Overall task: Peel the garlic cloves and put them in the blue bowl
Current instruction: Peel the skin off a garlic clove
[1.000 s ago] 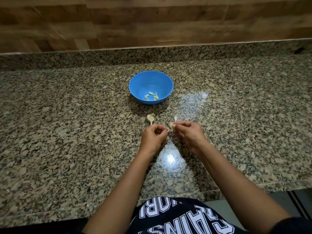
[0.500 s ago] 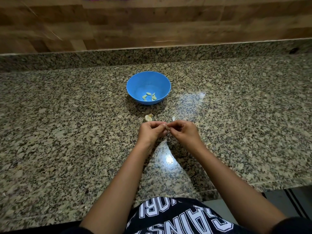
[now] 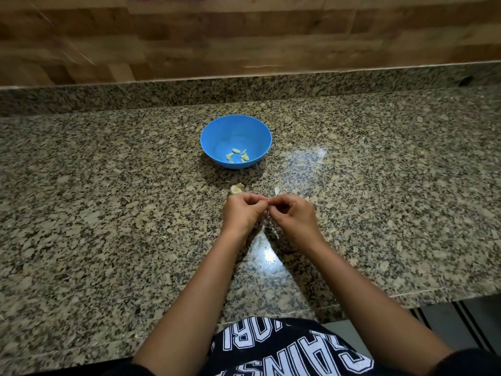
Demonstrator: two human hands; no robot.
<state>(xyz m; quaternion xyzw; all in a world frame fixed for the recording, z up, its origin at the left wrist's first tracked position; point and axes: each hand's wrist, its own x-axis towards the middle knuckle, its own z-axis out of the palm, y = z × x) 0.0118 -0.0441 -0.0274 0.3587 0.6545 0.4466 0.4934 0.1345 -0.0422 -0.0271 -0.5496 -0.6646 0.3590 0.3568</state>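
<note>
The blue bowl (image 3: 235, 128) stands on the granite counter with several peeled cloves (image 3: 237, 155) lying in its bottom. In front of it, my left hand (image 3: 242, 213) and my right hand (image 3: 294, 214) meet fingertip to fingertip just above the counter. Both pinch a small garlic clove between them; the clove is almost wholly hidden by the fingers. A garlic piece with skin (image 3: 237, 188) lies on the counter just beyond my left hand. A scrap of skin (image 3: 276, 190) lies beyond my right hand.
The granite counter (image 3: 108, 213) runs wide to both sides, with a raised granite ledge and a wooden wall behind. Bits of peel (image 3: 267, 226) lie under my hands. The counter's front edge is near my body, and floor shows at lower right.
My hands have drawn closer together until the fingertips touch, and they sit slightly farther from my body. The camera view shifted a little; the bowl has not moved.
</note>
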